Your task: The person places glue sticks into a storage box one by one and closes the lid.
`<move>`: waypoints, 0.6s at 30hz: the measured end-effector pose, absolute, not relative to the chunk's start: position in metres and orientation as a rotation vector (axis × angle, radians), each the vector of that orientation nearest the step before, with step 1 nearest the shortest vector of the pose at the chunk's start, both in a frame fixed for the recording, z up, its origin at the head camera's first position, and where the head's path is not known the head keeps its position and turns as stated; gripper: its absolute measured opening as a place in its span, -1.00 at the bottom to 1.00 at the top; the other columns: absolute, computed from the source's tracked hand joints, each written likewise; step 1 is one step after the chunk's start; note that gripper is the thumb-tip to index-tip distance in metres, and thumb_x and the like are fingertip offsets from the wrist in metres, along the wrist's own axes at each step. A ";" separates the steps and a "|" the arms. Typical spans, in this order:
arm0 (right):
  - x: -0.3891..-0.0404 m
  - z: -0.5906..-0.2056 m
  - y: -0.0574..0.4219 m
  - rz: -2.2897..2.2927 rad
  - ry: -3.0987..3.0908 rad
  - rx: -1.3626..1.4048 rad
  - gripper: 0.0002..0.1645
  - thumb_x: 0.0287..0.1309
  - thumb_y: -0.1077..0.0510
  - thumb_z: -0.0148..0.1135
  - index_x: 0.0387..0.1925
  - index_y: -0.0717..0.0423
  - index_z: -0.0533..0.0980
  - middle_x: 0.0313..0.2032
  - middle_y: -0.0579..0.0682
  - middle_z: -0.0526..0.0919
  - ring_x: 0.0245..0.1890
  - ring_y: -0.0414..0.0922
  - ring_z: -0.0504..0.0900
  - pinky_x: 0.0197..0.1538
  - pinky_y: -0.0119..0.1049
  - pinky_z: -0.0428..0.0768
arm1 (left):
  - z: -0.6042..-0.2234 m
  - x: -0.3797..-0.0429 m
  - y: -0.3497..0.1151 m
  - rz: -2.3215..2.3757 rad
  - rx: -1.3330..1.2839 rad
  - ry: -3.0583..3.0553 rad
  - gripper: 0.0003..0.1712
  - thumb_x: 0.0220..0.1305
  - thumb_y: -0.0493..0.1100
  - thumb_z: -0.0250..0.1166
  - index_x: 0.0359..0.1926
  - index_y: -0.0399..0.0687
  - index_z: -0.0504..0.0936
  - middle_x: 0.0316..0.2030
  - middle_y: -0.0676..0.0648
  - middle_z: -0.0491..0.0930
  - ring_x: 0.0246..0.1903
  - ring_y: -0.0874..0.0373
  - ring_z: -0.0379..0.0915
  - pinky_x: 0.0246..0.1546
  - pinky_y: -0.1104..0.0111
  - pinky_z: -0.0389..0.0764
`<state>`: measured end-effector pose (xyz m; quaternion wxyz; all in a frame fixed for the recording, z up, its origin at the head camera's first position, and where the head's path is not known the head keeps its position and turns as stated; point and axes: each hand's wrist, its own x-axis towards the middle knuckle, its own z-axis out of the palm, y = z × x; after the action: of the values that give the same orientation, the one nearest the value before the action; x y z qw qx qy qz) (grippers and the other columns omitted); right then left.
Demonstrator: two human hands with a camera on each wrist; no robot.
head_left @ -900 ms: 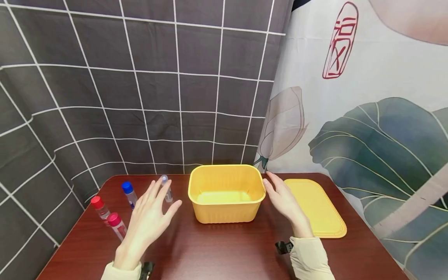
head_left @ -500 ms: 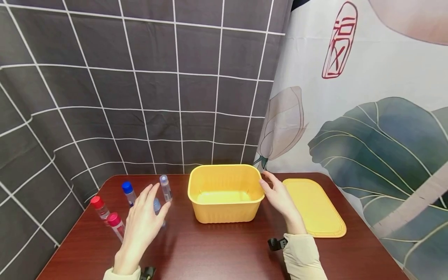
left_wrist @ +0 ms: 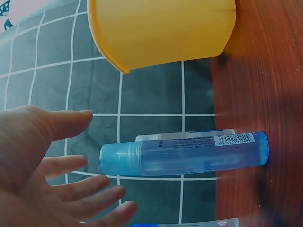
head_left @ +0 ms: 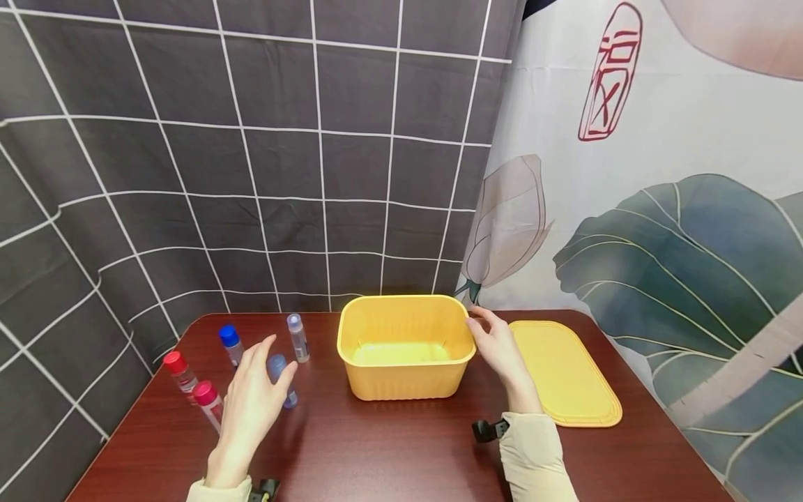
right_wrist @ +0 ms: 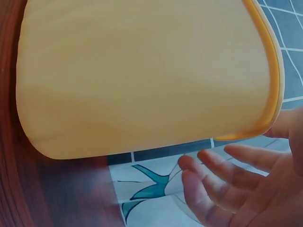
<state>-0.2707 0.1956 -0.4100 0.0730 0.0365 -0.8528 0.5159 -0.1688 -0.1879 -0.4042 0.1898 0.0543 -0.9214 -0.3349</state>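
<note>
My left hand (head_left: 251, 401) is held with thumb and fingers spread near a slim clear bottle with a light blue cap (left_wrist: 184, 156), which stands upright on the table. In the left wrist view the fingertips come close to the cap, and a gap shows between thumb and bottle. At the right end of an open yellow plastic box (head_left: 404, 382) is my right hand (head_left: 502, 352). Its fingers are loosely bent beside the rim, and part of the thumb is hidden behind the rim in the right wrist view. Whether it touches the box I cannot tell.
A clear-capped bottle (head_left: 298, 341) stands behind the light blue one. Further left are a blue-capped bottle (head_left: 231, 341), a red-capped bottle (head_left: 178, 369) and a pinkish-red-capped bottle (head_left: 209, 401). A flat yellow lid (head_left: 564, 373) lies right of the box. Cloth hangs behind the table.
My left hand has drawn back and left, uncovering the light blue-capped bottle, and settled around it. The right hand has shifted slightly left along the box's end. The box stays put.
</note>
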 end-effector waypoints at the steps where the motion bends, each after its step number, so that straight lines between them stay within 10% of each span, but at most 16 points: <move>1: -0.271 -0.410 0.195 1.573 -2.547 0.105 -0.47 0.43 0.09 0.06 0.31 0.26 0.35 0.05 0.30 0.57 -0.04 0.13 0.61 -0.09 -0.13 0.64 | -0.405 -0.169 -0.189 -0.947 0.153 -2.596 -0.26 0.27 -0.08 0.34 0.39 -0.17 0.27 0.29 -0.33 0.29 0.20 -0.34 0.31 0.03 -0.27 0.39; 18: -0.273 -0.411 0.193 1.597 -2.525 0.061 -0.57 0.38 0.17 0.11 0.18 0.34 0.45 -0.11 0.31 0.63 -0.30 0.17 0.64 -0.40 -0.29 0.62 | -0.409 -0.170 -0.197 -1.002 0.191 -2.657 -0.28 0.29 -0.06 0.32 0.34 -0.29 0.28 0.09 -0.44 0.48 -0.02 -0.33 0.51 -0.13 -0.15 0.56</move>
<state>-0.2727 0.1928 -0.4105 0.0768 0.0205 -0.8424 0.5329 -0.1699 -0.1973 -0.4092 0.1472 0.0664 -0.9234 -0.3481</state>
